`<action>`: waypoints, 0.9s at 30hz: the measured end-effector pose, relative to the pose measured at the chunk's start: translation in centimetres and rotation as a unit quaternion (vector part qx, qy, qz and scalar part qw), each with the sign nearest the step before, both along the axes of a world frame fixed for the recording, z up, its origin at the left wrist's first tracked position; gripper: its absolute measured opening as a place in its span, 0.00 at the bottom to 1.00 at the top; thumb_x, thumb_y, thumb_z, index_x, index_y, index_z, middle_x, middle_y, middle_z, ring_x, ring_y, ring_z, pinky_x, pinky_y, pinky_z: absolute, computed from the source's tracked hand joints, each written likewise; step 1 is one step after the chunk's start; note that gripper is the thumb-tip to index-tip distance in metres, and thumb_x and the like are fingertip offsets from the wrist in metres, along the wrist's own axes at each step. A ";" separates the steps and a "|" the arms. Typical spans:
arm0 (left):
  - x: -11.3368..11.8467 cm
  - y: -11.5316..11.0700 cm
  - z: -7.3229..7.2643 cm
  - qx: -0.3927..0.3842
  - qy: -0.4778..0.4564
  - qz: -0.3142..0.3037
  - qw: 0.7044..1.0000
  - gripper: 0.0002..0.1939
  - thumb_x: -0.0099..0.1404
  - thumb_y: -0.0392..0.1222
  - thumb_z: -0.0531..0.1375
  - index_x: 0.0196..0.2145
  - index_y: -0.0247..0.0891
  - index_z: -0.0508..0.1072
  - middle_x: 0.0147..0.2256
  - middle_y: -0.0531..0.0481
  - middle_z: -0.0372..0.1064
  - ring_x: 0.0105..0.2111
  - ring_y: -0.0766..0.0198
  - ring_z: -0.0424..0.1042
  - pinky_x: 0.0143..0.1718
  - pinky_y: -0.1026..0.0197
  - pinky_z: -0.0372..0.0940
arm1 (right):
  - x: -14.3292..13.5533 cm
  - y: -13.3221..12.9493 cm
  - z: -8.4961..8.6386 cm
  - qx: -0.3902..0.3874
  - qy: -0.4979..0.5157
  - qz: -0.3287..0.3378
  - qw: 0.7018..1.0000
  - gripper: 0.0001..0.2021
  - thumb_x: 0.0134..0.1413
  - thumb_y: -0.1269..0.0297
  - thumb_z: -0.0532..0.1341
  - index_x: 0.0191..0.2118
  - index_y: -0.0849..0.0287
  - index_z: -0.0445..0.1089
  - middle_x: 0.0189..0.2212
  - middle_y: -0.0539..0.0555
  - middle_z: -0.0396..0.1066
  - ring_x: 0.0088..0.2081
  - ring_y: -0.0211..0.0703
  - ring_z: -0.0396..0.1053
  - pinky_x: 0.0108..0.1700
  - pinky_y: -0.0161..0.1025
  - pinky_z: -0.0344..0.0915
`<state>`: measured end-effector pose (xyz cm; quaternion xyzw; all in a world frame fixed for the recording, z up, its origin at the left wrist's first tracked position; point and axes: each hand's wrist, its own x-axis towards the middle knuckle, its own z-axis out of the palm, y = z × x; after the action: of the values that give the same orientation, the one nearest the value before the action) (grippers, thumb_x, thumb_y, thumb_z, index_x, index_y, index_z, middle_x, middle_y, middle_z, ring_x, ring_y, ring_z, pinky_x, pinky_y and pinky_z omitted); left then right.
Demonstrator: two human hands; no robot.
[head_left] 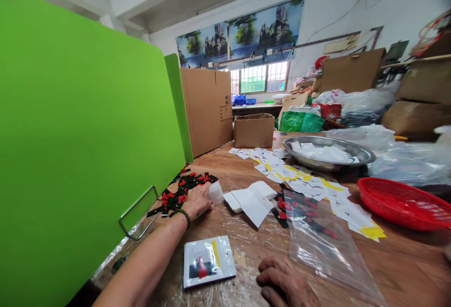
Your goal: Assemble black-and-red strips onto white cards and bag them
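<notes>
My left hand (197, 202), with a beaded bracelet at the wrist, reaches to the near side of a pile of black and red pieces (183, 185). Its fingers close around a small translucent white plastic piece (216, 193); the fingertips are partly hidden. My right hand (287, 282) rests on the table at the front, fingers loosely bent and apart, holding nothing visible. Between my hands lies a flat clear packet (208, 261) with white, yellow, black and red contents. Folded white papers (252, 200) lie just right of the plastic piece.
A green partition (81, 133) with a metal wire handle (139, 217) borders the left. A clear bag (327, 246) lies right, by scattered white and yellow cards (303, 180). Behind are a metal bowl (362, 159), a red basket (391, 213) and a cardboard box (253, 131).
</notes>
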<state>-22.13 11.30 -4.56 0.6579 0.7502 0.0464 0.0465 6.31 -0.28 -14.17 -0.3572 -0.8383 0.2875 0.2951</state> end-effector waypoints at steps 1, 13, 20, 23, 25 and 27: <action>0.0 -0.1 0.3 0.005 -0.004 0.001 1.000 0.23 0.47 0.39 0.67 0.42 0.43 0.67 0.42 0.47 0.74 0.46 0.51 0.72 0.42 0.58 0.62 | 0.0 0.0 0.0 -0.011 0.008 -0.005 1.000 0.08 0.53 0.70 0.58 0.35 0.55 0.75 0.41 0.56 0.75 0.43 0.46 0.73 0.47 0.42 0.70; 15.5 -11.0 0.4 0.053 -0.646 -0.194 0.737 0.33 0.40 0.47 0.73 0.45 0.40 0.69 0.37 0.49 0.76 0.35 0.58 0.73 0.37 0.60 0.68 | 2.9 -2.7 7.3 -0.088 0.274 -0.150 0.946 0.39 0.51 0.55 0.65 0.67 0.54 0.49 0.65 0.60 0.55 0.65 0.52 0.55 0.63 0.50 0.57; 19.1 -15.4 -5.2 -0.006 -0.715 -0.156 0.681 0.31 0.37 0.45 0.75 0.38 0.37 0.69 0.33 0.51 0.74 0.31 0.61 0.72 0.35 0.61 0.68 | 4.4 -7.4 3.3 -0.088 0.293 -0.188 0.933 0.25 0.53 0.59 0.64 0.56 0.54 0.60 0.53 0.57 0.68 0.54 0.49 0.66 0.58 0.46 0.63; 17.7 -15.8 -5.0 -0.021 -0.665 -0.241 0.707 0.33 0.37 0.40 0.75 0.41 0.37 0.69 0.35 0.50 0.74 0.33 0.61 0.71 0.35 0.61 0.67 | 4.2 -8.2 3.5 -0.088 0.296 -0.176 0.935 0.24 0.50 0.62 0.65 0.53 0.54 0.61 0.53 0.57 0.68 0.53 0.48 0.67 0.57 0.44 0.63; 16.7 -15.9 -4.9 -0.009 -0.619 -0.282 0.733 0.36 0.36 0.37 0.75 0.45 0.38 0.68 0.38 0.49 0.73 0.35 0.60 0.71 0.36 0.61 0.67 | 4.1 -8.4 4.0 -0.097 0.300 -0.164 0.935 0.22 0.50 0.63 0.64 0.51 0.55 0.62 0.52 0.57 0.68 0.51 0.47 0.68 0.54 0.43 0.65; 15.8 -16.0 -5.0 -0.001 -0.578 -0.284 0.765 0.35 0.39 0.37 0.74 0.46 0.39 0.68 0.38 0.50 0.73 0.35 0.61 0.70 0.35 0.62 0.67 | 4.1 -8.5 4.4 -0.109 0.291 -0.142 0.940 0.19 0.51 0.63 0.64 0.49 0.55 0.62 0.49 0.55 0.70 0.47 0.45 0.69 0.51 0.42 0.66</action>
<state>-6.31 -4.68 -9.52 0.6898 0.3605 0.4016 0.4826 10.42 -8.76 -9.81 -0.4032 -0.6201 0.4238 0.5228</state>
